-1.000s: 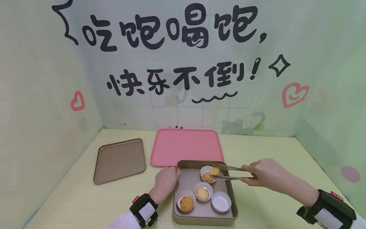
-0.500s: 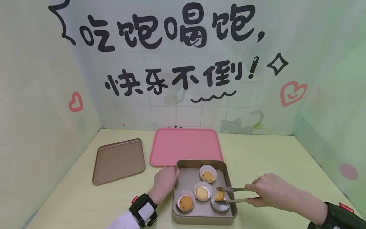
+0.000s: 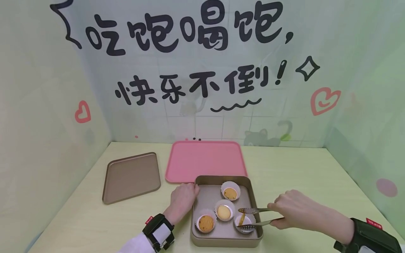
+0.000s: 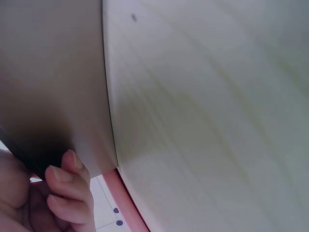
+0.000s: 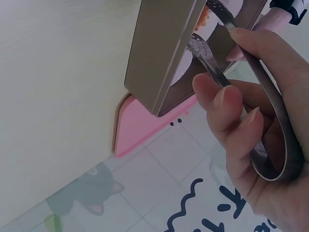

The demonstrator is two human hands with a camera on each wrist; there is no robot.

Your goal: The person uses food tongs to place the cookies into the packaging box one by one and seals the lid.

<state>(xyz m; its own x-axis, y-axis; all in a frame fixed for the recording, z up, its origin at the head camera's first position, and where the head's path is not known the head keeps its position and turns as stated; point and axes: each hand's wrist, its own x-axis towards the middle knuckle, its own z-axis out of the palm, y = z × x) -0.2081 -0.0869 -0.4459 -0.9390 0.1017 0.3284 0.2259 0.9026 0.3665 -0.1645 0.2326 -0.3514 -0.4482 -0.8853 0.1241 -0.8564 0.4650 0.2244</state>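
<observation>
My left hand (image 3: 183,198) grips the wall of a deep brown baking tin (image 3: 227,243) near its far left corner; in the left wrist view its fingertips (image 4: 70,183) lie against the metal. My right hand (image 3: 294,211) holds metal food tongs (image 5: 270,92), whose perforated tips stand apart over a white paper baking cup (image 3: 249,219) at the tin's near right. A small cookie (image 3: 242,220) is tilted on edge in that cup, between the tips; whether both tips touch it cannot be told. Three more paper cups hold a cookie each: far (image 3: 230,193), middle (image 3: 224,212) and near left (image 3: 206,224).
A pink tray (image 3: 205,161) lies just behind the tin. Farther left is a flat brown tray or lid (image 3: 132,179) on the pale wooden table (image 3: 142,218). Printed fabric walls (image 3: 190,126) stand at the back and both sides.
The tongs moved from the far cup to the near right cup, bringing the cookie along. Their tips have since spread, and the cookie now tilts in the cup. My left hand stays put.
</observation>
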